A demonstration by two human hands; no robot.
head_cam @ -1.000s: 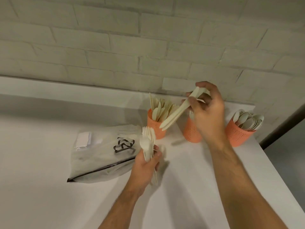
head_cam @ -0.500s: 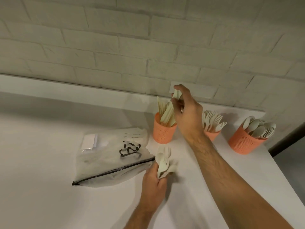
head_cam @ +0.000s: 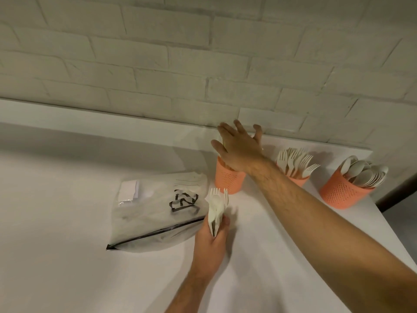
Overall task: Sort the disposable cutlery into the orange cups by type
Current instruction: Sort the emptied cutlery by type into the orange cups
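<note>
1. Over the leftmost orange cup [head_cam: 228, 177], the right hand [head_cam: 240, 150] spreads flat with straight fingers, grasping nothing.
2. Nearer, the left hand [head_cam: 211, 242] clenches a bundle of forks and a spoon [head_cam: 215, 206] beside the plastic bag [head_cam: 158, 211].
3. Rightward, the fork cup [head_cam: 297, 180] and spoon cup [head_cam: 343, 193] stand filled.

We see bare table [head_cam: 67, 222] left of the plastic bag [head_cam: 158, 213]; our right forearm [head_cam: 316, 218] bars the way to the fork cup [head_cam: 293, 179], and the wall [head_cam: 203, 64] stands just behind all three cups.
</note>
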